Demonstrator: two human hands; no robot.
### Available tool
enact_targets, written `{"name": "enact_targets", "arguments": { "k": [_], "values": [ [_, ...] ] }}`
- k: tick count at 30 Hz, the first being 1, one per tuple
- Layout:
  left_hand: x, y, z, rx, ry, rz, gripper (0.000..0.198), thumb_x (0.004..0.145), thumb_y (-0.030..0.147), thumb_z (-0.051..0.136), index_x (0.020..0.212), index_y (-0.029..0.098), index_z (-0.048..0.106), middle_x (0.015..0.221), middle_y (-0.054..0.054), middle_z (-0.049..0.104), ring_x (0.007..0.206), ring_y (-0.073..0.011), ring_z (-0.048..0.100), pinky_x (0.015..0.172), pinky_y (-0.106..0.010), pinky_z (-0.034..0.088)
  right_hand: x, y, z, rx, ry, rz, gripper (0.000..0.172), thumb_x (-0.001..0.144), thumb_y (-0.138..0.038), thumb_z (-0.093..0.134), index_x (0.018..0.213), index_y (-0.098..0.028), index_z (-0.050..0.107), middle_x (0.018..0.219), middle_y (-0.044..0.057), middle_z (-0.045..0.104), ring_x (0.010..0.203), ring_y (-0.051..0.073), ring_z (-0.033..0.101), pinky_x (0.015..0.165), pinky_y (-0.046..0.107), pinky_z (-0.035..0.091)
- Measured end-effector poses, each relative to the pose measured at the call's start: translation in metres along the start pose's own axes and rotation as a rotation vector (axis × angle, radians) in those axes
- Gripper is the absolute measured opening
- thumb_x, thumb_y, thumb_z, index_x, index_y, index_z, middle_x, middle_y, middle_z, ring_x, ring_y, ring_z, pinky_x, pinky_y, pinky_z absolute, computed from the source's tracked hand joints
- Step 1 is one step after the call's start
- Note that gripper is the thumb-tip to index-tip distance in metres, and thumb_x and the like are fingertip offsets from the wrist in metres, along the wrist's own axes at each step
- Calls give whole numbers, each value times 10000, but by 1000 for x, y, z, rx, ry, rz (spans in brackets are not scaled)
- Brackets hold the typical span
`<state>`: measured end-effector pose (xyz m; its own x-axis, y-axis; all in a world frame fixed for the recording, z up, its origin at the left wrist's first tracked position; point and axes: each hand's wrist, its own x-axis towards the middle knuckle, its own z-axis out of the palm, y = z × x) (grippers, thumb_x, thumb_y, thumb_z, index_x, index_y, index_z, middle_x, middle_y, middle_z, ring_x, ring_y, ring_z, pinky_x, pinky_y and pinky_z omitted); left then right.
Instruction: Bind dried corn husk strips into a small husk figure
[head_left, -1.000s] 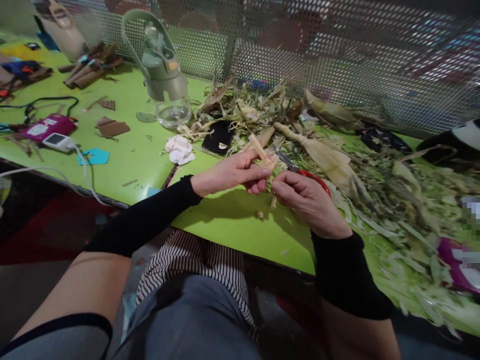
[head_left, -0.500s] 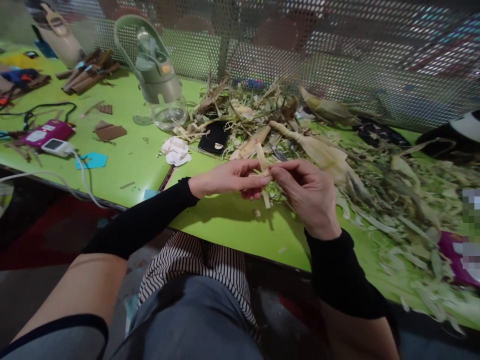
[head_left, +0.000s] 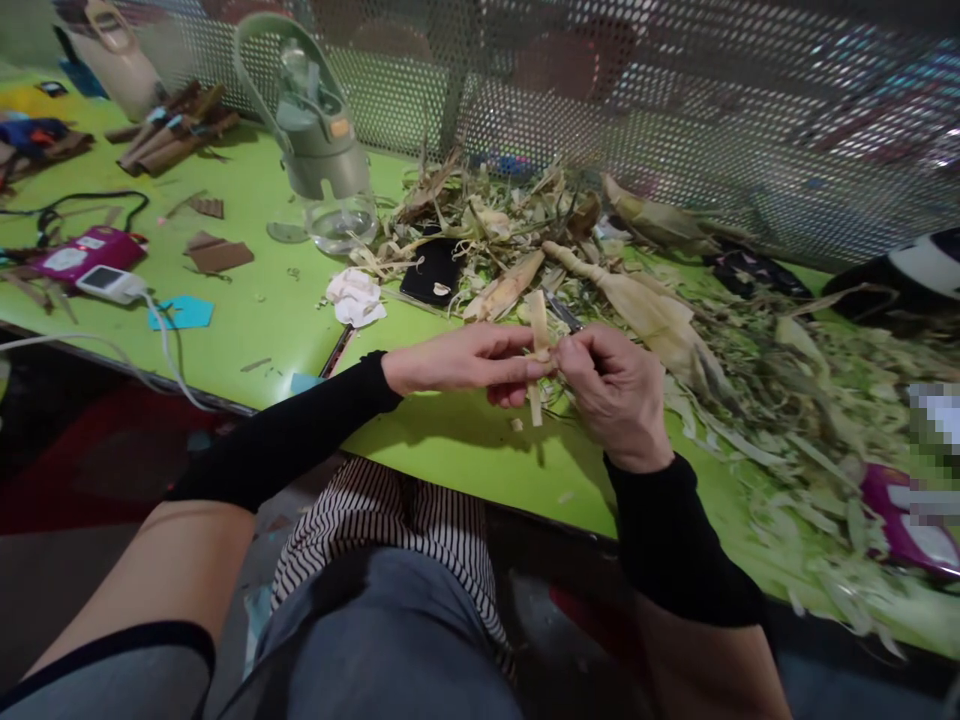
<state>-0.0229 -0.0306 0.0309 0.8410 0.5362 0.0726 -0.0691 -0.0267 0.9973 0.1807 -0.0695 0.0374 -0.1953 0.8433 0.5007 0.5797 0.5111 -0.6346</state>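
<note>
A pale husk strip (head_left: 538, 318) stands roughly upright between the fingers of my left hand (head_left: 480, 362), its lower end poking out below them. Close on its right, my right hand (head_left: 619, 395) is closed, thumb and index finger pinched at the strip's middle. A dark pointed metal tool (head_left: 564, 312) sticks out from behind my right fingers; whether they hold it is hard to tell. Behind both hands lie a brownish husk piece (head_left: 504, 288) and a long pale corn husk (head_left: 637, 300).
Shredded husks (head_left: 780, 400) cover the right of the green table (head_left: 420, 440). A bottle (head_left: 326, 150), black phone (head_left: 431, 270) and crumpled tissue (head_left: 355, 297) lie behind my left hand. A purple device (head_left: 94, 262) with cables is at left, and a perforated metal screen (head_left: 525, 90) stands behind.
My right hand has turned slightly beside the strip, and the dark metal tool's tip now shows more clearly above its fingers. The left hand still grips the strip; the view has shifted a little.
</note>
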Motion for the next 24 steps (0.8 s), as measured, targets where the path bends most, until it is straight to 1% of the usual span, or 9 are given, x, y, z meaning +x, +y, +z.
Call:
{"name": "enact_targets", "arguments": {
  "k": [3, 6, 10, 12, 14, 17, 19, 22, 24],
  "values": [
    [-1, 3, 0, -17, -42, 11, 384, 986, 549, 674, 1013, 175, 591, 748, 26, 675, 653, -73, 632, 682, -230, 529, 0, 0, 0, 68, 11, 63, 303, 940, -272, 580, 654, -243, 484, 570, -56, 393, 508, 104, 328, 501, 284, 276],
    [-2, 6, 0, -26, -76, -33, 364, 993, 533, 670, 973, 178, 594, 775, 8, 715, 690, -87, 678, 740, -252, 574, 0, 1, 0, 96, 29, 95, 342, 956, -321, 608, 647, -239, 485, 574, -55, 392, 518, 105, 319, 523, 289, 294],
    [-3, 6, 1, -31, -86, -67, 316, 1016, 488, 651, 1009, 174, 617, 801, -10, 745, 720, -97, 707, 762, -256, 585, 0, 4, -2, 157, -13, 142, 470, 977, -533, 666, 657, -239, 489, 597, -45, 411, 541, 117, 347, 548, 300, 323],
    [-4, 5, 3, -11, -90, -55, 307, 1019, 476, 644, 1010, 170, 623, 811, -20, 752, 723, -100, 706, 747, -251, 574, 1, 7, -3, 203, -46, 159, 492, 974, -661, 631, 728, -241, 560, 641, -32, 475, 568, 130, 407, 564, 305, 350],
    [-4, 3, 6, 65, -93, -63, 313, 1008, 481, 655, 991, 170, 622, 802, -21, 751, 713, -103, 696, 726, -248, 555, 1, 7, -3, 231, -91, 154, 507, 956, -736, 603, 831, -246, 639, 702, -15, 552, 606, 143, 476, 583, 309, 384],
    [-2, 2, 10, 217, -57, -92, 348, 994, 512, 664, 938, 172, 612, 776, -8, 736, 707, -109, 685, 726, -249, 534, 1, 6, -1, 189, -118, 106, 465, 944, -696, 662, 835, -246, 699, 753, 9, 628, 678, 159, 553, 645, 323, 438],
    [0, 2, 13, 264, -23, -98, 369, 1033, 509, 598, 884, 172, 600, 788, -10, 735, 716, -106, 682, 744, -250, 531, -1, 5, 1, 154, -45, 102, 424, 958, -637, 682, 797, -247, 712, 757, 16, 645, 706, 167, 574, 678, 332, 455],
    [3, 0, 17, 256, -24, -99, 388, 1079, 464, 516, 829, 176, 585, 797, -11, 742, 703, -97, 672, 759, -250, 533, -4, 5, 5, 156, 56, 165, 367, 964, -579, 699, 802, -250, 720, 756, 11, 650, 689, 166, 570, 657, 328, 454],
    [5, -4, 20, 225, -59, -126, 371, 1075, 458, 533, 839, 177, 592, 797, -10, 750, 703, -101, 681, 766, -252, 538, -4, 5, 8, 178, 44, 196, 323, 949, -527, 731, 792, -244, 716, 756, 3, 651, 682, 158, 564, 656, 319, 454]
  ]
}}
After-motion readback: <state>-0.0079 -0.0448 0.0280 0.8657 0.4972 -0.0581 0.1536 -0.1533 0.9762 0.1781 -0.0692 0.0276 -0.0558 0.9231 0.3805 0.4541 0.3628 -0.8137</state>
